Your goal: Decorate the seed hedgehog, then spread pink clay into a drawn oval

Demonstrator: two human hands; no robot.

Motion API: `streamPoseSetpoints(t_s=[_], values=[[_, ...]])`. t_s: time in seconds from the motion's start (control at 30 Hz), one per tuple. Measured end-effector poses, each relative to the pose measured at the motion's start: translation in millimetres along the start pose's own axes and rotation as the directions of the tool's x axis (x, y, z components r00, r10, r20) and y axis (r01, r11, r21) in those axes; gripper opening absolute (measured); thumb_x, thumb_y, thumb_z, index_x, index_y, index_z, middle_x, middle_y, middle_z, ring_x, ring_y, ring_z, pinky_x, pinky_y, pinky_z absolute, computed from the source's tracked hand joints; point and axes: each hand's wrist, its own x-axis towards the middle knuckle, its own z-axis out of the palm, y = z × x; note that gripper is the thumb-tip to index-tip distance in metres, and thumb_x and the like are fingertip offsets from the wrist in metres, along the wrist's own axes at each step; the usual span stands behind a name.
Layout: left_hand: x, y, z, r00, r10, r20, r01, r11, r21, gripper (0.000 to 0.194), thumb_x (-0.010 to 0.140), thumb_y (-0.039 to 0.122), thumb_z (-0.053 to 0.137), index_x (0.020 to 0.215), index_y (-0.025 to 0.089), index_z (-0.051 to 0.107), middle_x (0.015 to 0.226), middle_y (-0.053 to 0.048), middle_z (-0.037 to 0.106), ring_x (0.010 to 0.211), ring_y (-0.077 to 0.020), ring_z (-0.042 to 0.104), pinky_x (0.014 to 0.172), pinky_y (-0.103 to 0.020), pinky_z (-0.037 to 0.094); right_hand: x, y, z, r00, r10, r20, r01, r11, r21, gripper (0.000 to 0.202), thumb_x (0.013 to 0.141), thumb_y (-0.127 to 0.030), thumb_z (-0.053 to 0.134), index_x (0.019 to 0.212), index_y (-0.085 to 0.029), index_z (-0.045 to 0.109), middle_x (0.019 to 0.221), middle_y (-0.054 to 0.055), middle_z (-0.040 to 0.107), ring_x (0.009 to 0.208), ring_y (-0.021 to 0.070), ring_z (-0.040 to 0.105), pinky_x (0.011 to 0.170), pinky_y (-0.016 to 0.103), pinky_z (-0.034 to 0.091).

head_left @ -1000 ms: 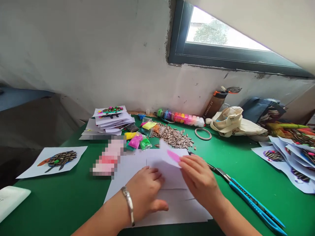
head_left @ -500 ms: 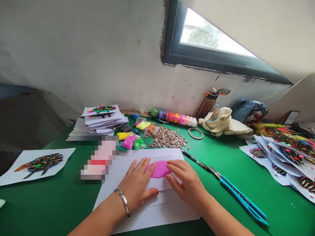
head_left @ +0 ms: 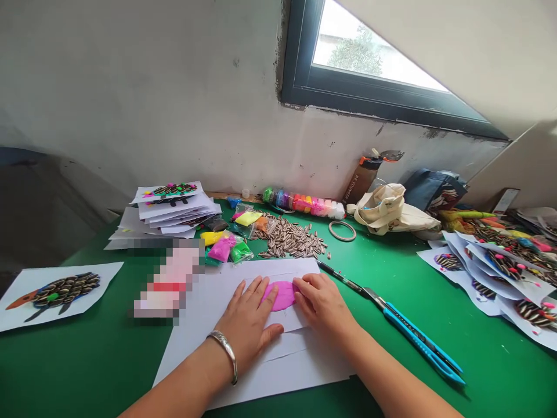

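A flat pink oval of clay lies on white paper in the middle of the green table. My left hand rests with its fingers spread on the paper, the index finger over the clay's left edge. A silver bangle is on that wrist. My right hand is at the clay's right edge, fingers bent and drawn together against it; whatever lies between the fingertips is too small to make out.
Behind the paper are clay packets and sunflower seeds. A pen and blue cutter lie to the right. Seed pictures lie left, more at far right. A bottle stands behind.
The fingers of my right hand have drawn closer together at the clay's right edge. My left hand stays on the clay's left side. The whole view has shifted slightly.
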Motion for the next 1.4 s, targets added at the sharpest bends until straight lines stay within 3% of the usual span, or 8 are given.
streamPoseSetpoints(t_s=[0.27, 0.5, 0.77, 1.0, 1.4], values=[[-0.3, 1.1, -2.6, 1.000, -0.005, 0.018, 0.005, 1.000, 0.012, 0.059, 0.090, 0.051, 0.039, 0.141, 0.023, 0.033, 0.146, -0.012, 0.036, 0.135, -0.0292, 0.029, 0.109, -0.050, 0.020, 0.3, -4.3, -6.2, 0.999, -0.026, 0.044, 0.028, 0.998, -0.054, 0.020, 0.089, -0.028, 0.052, 0.103, -0.024, 0.065, 0.092, 0.007, 0.061, 0.083, 0.0196, 0.052, 0.075, 0.033, 0.042], [0.4, 1.5, 0.8, 0.999, -0.023, 0.028, 0.022, 0.999, 0.035, 0.060, 0.090, 0.054, 0.035, 0.142, 0.024, 0.032, 0.147, -0.011, 0.034, 0.136, -0.0281, 0.026, 0.110, -0.049, 0.016, -2.1, -2.9, -9.2, 0.995, -0.043, 0.093, 0.047, 0.998, -0.050, 0.039, 0.090, -0.037, 0.049, 0.126, -0.025, 0.053, 0.108, 0.009, 0.058, 0.091, 0.0218, 0.051, 0.080, 0.036, 0.040], [1.2, 2.8, -3.3, 0.997, -0.025, 0.079, 0.022, 0.999, 0.038, 0.060, 0.091, 0.055, 0.031, 0.142, 0.023, 0.033, 0.147, -0.012, 0.034, 0.136, -0.0289, 0.027, 0.109, -0.050, 0.017, -0.8, -13.0, -5.7, 0.992, 0.005, 0.130, 0.012, 0.992, -0.129, 0.036, 0.089, -0.044, 0.046, 0.121, -0.029, 0.056, 0.104, 0.008, 0.059, 0.091, 0.0227, 0.049, 0.079, 0.037, 0.035], [2.5, 5.5, -7.2, 0.995, -0.033, 0.096, 0.030, 0.999, 0.037, 0.060, 0.091, 0.055, 0.032, 0.141, 0.022, 0.034, 0.147, -0.012, 0.033, 0.136, -0.0295, 0.026, 0.109, -0.050, 0.017, -0.2, -5.6, -6.3, 0.989, 0.017, 0.150, -0.005, 0.997, -0.081, 0.036, 0.090, -0.046, 0.045, 0.120, -0.031, 0.056, 0.109, 0.006, 0.058, 0.094, 0.0224, 0.049, 0.081, 0.037, 0.036], [1.7, 5.7, -5.7, 0.996, -0.036, 0.080, 0.033, 0.999, 0.041, 0.060, 0.091, 0.055, 0.032, 0.141, 0.022, 0.033, 0.147, -0.012, 0.033, 0.136, -0.0285, 0.026, 0.109, -0.049, 0.016, 0.4, -5.6, -3.7, 0.990, 0.018, 0.141, -0.005, 0.996, -0.087, 0.037, 0.089, -0.044, 0.046, 0.120, -0.026, 0.058, 0.109, 0.008, 0.059, 0.094, 0.0243, 0.050, 0.082, 0.040, 0.039]])
